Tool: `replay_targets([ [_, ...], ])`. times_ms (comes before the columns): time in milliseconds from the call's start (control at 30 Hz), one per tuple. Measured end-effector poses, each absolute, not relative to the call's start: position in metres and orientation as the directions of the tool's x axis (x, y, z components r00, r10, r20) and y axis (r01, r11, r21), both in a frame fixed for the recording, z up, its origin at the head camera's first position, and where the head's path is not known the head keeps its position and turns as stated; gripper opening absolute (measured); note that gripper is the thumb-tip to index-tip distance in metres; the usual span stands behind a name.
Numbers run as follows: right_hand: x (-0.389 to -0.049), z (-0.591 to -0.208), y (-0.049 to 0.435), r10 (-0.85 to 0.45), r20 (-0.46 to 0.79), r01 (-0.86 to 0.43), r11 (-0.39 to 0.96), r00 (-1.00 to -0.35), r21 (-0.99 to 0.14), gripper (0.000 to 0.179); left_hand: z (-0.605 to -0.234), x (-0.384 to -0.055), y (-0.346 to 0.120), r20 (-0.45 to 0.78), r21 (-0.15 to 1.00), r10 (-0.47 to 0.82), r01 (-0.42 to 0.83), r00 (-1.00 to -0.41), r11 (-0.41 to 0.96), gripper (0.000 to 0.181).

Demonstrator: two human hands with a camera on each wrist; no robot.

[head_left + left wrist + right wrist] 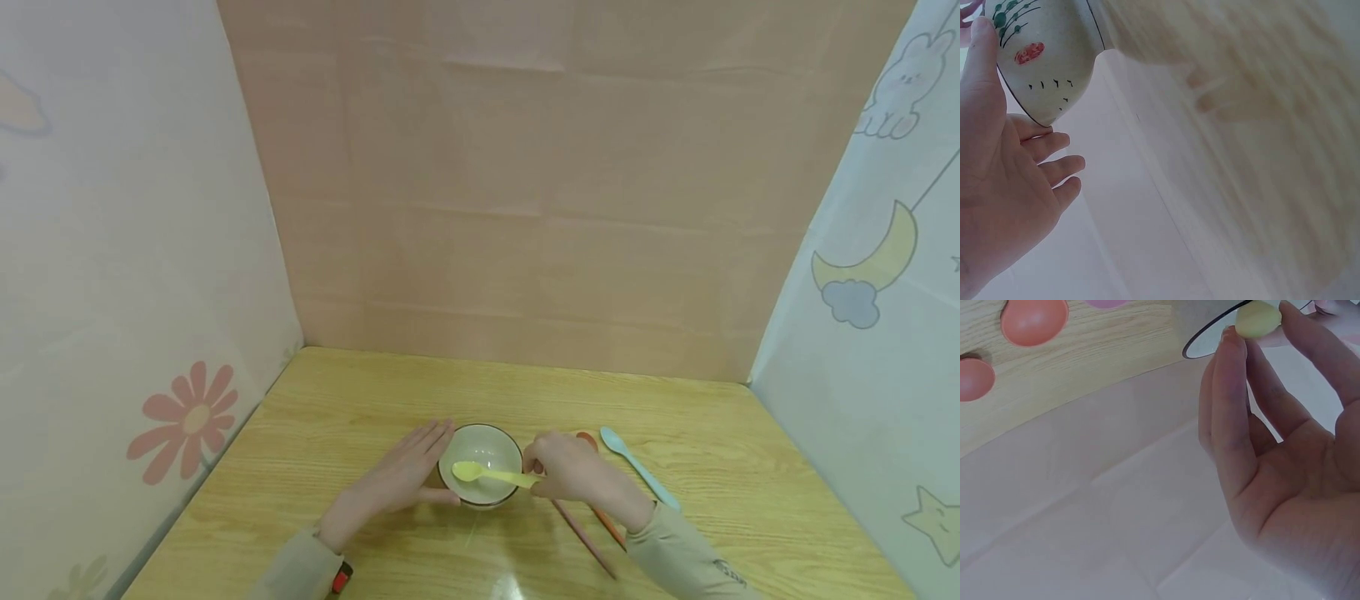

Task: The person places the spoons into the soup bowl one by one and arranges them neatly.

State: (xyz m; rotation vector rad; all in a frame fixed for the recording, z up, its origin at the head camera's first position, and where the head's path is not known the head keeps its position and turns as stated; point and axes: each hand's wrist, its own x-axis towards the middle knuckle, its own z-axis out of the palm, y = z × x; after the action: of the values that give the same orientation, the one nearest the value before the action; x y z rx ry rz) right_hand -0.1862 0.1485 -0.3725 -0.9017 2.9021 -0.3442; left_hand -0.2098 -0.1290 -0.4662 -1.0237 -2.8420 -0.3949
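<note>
Across the front of the head view, a wood-grain table (360, 400), and on it, near the middle, a pale bowl (504, 450) with a dark rim. At the bowl's left side, a left hand (401, 467), open, with straight fingers against the side and thumb along the near edge. At the opposite side, a right hand (573, 468) with bent fingers, pinching the handle of a yellow spoon (495, 475). Head of that spoon over the bowl's inside; contact with the bottom, impossible to tell. Under the right hand and forearm, partly hidden, an orange spoon (588, 439) and a mauve handle (585, 540); farther right, a light blue spoon (643, 472). Behind, a tan backdrop (525, 208); to the left, a red flower (197, 419) printed on white; to the right, a yellow moon (892, 250).

Through the left wrist view, the bowl at upper left, with painted green leaves, a red patch and small dark strokes on the outer wall. Thumb against the bowl, other fingers loosely extended near the rim.

From the right wrist, thumb and fingertips together on the spoon's pale yellow end, just beside the bowl's rim. At upper left, two orange-red spoon ends (1035, 322) and a sliver of purple (1107, 302).
</note>
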Motion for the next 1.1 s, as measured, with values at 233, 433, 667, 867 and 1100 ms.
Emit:
replay_targets([
  [233,-0.187,-0.37,0.153,-0.572,0.023,-0.562,0.797,-0.82,-0.221,0.017,-0.467,-0.21,-0.13,0.18,0.209,0.614,0.64,-0.769,0.739,0.105],
  [433,-0.189,-0.367,0.162,-0.57,0.036,-0.559,0.789,-0.821,-0.255,0.011,-0.468,-0.212,-0.13,0.178,0.204,0.614,0.639,-0.769,0.741,0.106],
  [667,-0.188,-0.365,0.175,-0.557,0.077,-0.558,0.795,-0.827,-0.236,0.009,-0.469,-0.211,-0.13,0.175,0.203,0.61,0.635,-0.773,0.746,0.106],
  [867,-0.19,-0.365,0.186,-0.55,0.077,-0.546,0.786,-0.832,-0.289,0.005,-0.469,-0.212,-0.131,0.171,0.203,0.607,0.63,-0.777,0.749,0.106],
  [1100,-0.192,-0.367,0.199,-0.547,0.075,-0.545,0.792,-0.833,-0.276,0.012,-0.47,-0.211,-0.131,0.173,0.196,0.614,0.638,-0.77,0.745,0.105],
])
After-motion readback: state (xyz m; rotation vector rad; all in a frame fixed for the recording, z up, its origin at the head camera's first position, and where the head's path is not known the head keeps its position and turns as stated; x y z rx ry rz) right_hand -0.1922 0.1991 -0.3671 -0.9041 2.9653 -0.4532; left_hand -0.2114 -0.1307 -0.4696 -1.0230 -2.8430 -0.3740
